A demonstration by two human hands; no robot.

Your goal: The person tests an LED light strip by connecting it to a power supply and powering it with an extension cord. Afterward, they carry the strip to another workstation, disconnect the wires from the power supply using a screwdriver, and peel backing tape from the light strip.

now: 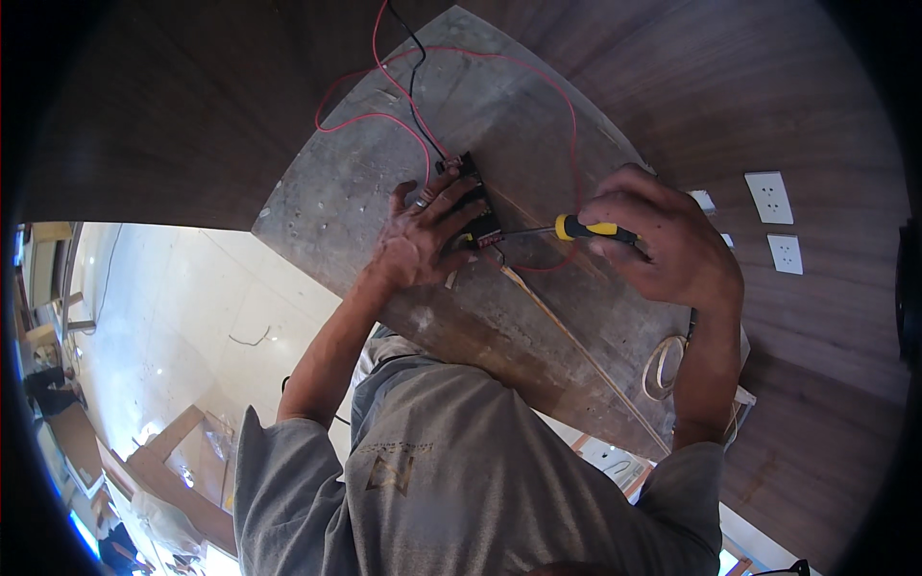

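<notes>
My left hand grips a small black electrical unit against the board, its fingers lying across the top. A ring is on one finger. At the unit's near end is a reddish terminal strip. My right hand is closed round the handle of a yellow-and-black screwdriver. The shaft runs level to the left, with its tip at or very close to that strip; exact contact cannot be made out. Red wire and black wire lead to the unit's far end.
The worn wooden board lies under both hands, between dark wood panels. A long thin strip crosses it, near a pale coiled band. White wall sockets are on the right panel. Timber pieces lie on the floor at lower left.
</notes>
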